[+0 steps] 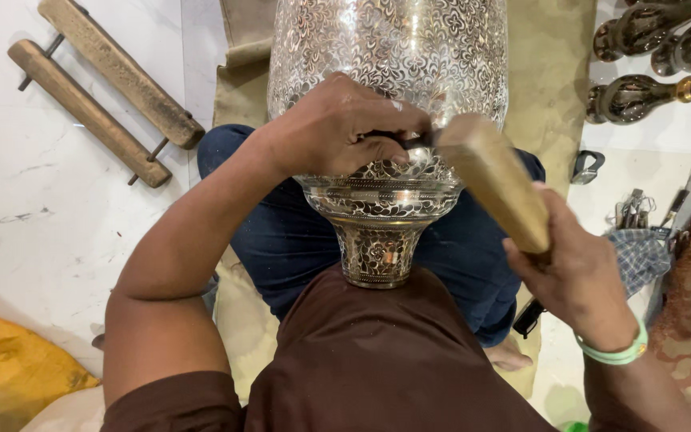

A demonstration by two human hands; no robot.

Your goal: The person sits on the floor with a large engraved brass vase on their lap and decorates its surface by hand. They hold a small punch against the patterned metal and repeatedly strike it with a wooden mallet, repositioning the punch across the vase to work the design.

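The engraved metal vase (389,88), silvery and covered in dense floral tracery, fills the middle of the view from centre up to twelve o'clock. It lies along the person's lap, its narrow patterned foot (377,254) pressed against the brown shirt (377,360) at about six o'clock and its wide body reaching away over the blue trousers (281,232). A tan cloth (549,72) lies spread on the floor under the vase and legs.

At ten o'clock, well apart from the work, a wooden frame (105,88) of two worn bars joined by thin rods lies on the pale floor. At seven o'clock is a yellow bag (9,368). At one to two o'clock several polished metal vessels (653,60) lie side by side, and at three o'clock a small heap of hand tools (637,212) sits on a checked cloth.

The wooden mallet (493,180) slants from centre toward four o'clock, its blunt end meeting the dark chisel (409,140). The right hand (577,280), with a green band on the wrist, has its fingers wrapped tight round the mallet's lower end. The left hand (337,128) rests on the vase's lower body, fingers curled close about the chisel, whose tip is hidden behind them.
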